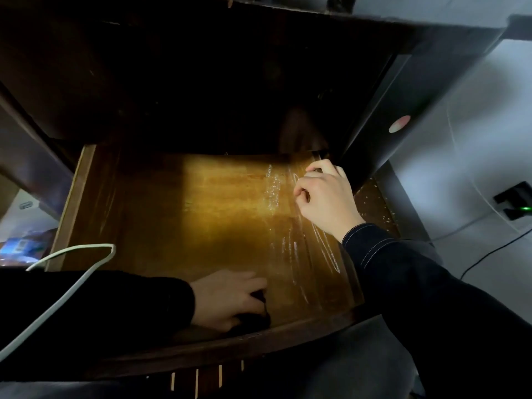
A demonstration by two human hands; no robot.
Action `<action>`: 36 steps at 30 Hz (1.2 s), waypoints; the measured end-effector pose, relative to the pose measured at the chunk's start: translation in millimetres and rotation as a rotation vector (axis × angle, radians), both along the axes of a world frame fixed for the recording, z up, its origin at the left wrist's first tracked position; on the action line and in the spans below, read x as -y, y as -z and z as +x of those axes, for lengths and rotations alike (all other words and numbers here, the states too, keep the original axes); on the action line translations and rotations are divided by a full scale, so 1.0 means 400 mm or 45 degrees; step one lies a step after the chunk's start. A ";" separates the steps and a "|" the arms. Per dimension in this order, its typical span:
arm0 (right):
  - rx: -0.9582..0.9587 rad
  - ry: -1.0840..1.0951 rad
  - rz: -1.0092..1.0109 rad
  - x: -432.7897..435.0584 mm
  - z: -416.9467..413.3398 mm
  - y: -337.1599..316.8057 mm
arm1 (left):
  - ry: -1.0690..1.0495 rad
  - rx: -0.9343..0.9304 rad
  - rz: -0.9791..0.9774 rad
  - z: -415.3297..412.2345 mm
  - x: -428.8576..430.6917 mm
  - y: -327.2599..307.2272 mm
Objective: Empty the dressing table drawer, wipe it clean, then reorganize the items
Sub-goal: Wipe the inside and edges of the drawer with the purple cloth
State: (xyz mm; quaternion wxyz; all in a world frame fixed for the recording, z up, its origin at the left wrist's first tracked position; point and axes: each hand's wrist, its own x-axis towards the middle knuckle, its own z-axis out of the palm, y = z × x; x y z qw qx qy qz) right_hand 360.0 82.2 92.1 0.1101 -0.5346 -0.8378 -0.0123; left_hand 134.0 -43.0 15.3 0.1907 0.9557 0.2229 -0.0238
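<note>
The wooden drawer (86, 203) is pulled out, and its lit floor holds no loose items that I can see. A clear plastic film (288, 249) with shiny wrinkles lies along the right side of the floor. My right hand (325, 197) is at the far right corner, its thumb and forefinger pinched on the film's edge. My left hand (227, 298) rests inside the near front wall, fingers curled over a small dark shape (253, 319) that I cannot identify. Both sleeves are dark.
A white cable (72, 254) loops over the drawer's left edge and across my left sleeve. The dark cabinet opening (230, 96) is above the drawer. On the right, a power strip with a green light (515, 203) and a black cord lie on the pale floor.
</note>
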 end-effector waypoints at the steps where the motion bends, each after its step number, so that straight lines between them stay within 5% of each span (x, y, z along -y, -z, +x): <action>1: -0.003 -0.002 0.003 0.000 0.000 0.001 | -0.031 -0.003 0.031 0.012 -0.015 -0.001; 10: -0.047 0.004 0.015 -0.001 0.004 0.004 | -1.122 0.030 0.147 0.038 -0.360 -0.019; 12: -0.047 -0.002 0.013 0.001 0.003 0.004 | -1.004 -0.029 0.225 0.038 -0.304 -0.008; 19: -0.029 0.004 0.007 0.002 0.001 0.000 | 0.026 -0.088 0.141 0.020 -0.019 0.008; 25: -0.039 0.000 0.020 -0.001 0.004 0.003 | -0.721 0.076 0.297 0.064 -0.309 0.001; 29: -0.041 0.006 0.008 -0.001 0.005 0.003 | -1.316 0.120 0.137 0.086 -0.445 -0.002; 36: -0.060 0.000 0.006 0.002 0.004 -0.003 | -0.469 0.004 0.293 0.072 -0.132 0.031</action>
